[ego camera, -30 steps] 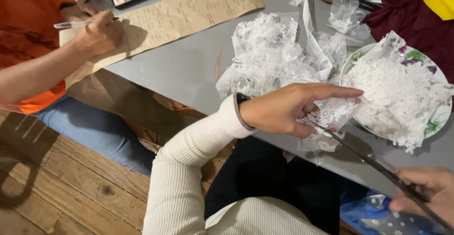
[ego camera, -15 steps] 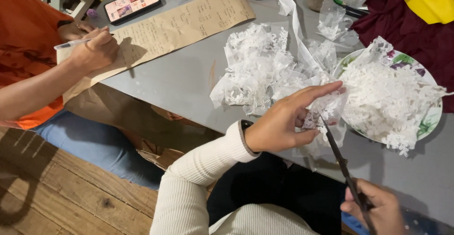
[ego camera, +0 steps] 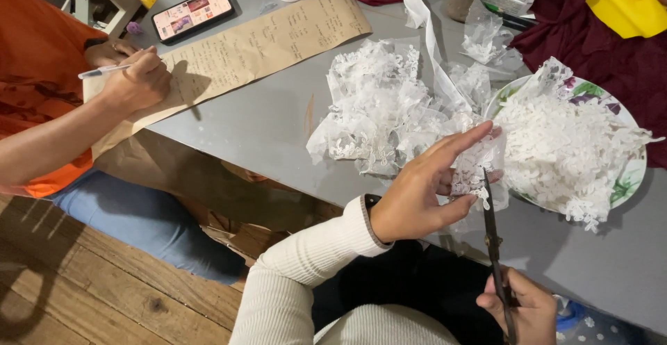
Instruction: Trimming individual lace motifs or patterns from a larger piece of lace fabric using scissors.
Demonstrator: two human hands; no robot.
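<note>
- Fingers of the left hand [ego camera: 424, 195] pinch a scrap of white lace [ego camera: 476, 171] at the grey table [ego camera: 271, 119] edge.
- Right hand [ego camera: 521, 307] grips dark scissors [ego camera: 495, 251], slim blades pointing up, tips touching the lace.
- Frilly lace cuttings [ego camera: 563, 140] heap on a round floral plate [ego camera: 629, 178] just beside.
- Another person's hand [ego camera: 139, 81] writes on brown paper [ego camera: 257, 46].

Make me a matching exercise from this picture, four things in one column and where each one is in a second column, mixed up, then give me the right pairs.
Things:
1. scissors
2. pen
3. phone
4. pile of cut lace

Places:
A. on the flowered plate
B. in the right hand, blades at the lace strip held by the left hand
C. flat on the grey table, beyond the brown paper
D. in the other person's hand, over the brown paper

Pairs: 1-B, 2-D, 3-C, 4-A
</note>
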